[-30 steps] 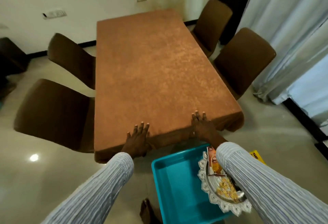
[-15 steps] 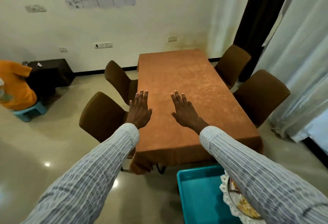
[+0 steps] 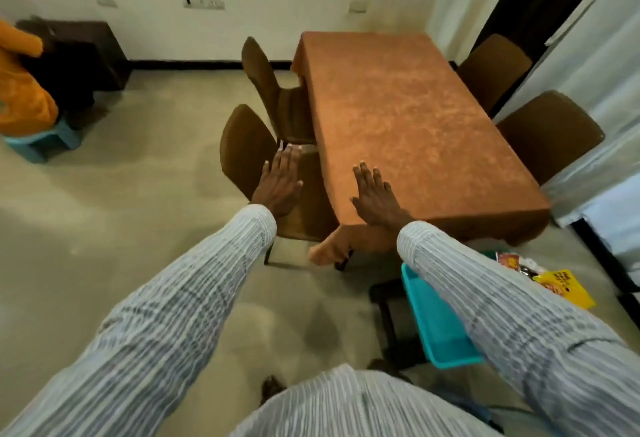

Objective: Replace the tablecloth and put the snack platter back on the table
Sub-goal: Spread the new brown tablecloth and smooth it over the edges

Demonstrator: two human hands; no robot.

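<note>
An orange-brown tablecloth [image 3: 408,118] covers the whole table and hangs over its edges. My left hand [image 3: 278,184] is stretched out flat with straight fingers, in front of the near left chair and holding nothing. My right hand [image 3: 375,194] is also flat, over the near left corner of the cloth; whether it touches the cloth I cannot tell. A teal tub [image 3: 436,326] stands on the floor at my right, mostly behind my right sleeve. Snack packets [image 3: 562,286] show beyond that sleeve; the platter itself is hidden.
Brown chairs flank the table: two on the left [image 3: 242,146] [image 3: 266,83] and two on the right [image 3: 550,135] [image 3: 495,62]. White curtains [image 3: 595,66] hang at the right. At the far left a person in orange [image 3: 20,97] sits on a blue stool [image 3: 41,144].
My hands left the table's near edge and rose flat in the air. The view has swung left and pulled back, so the table now sits further right and the platter is hidden.
</note>
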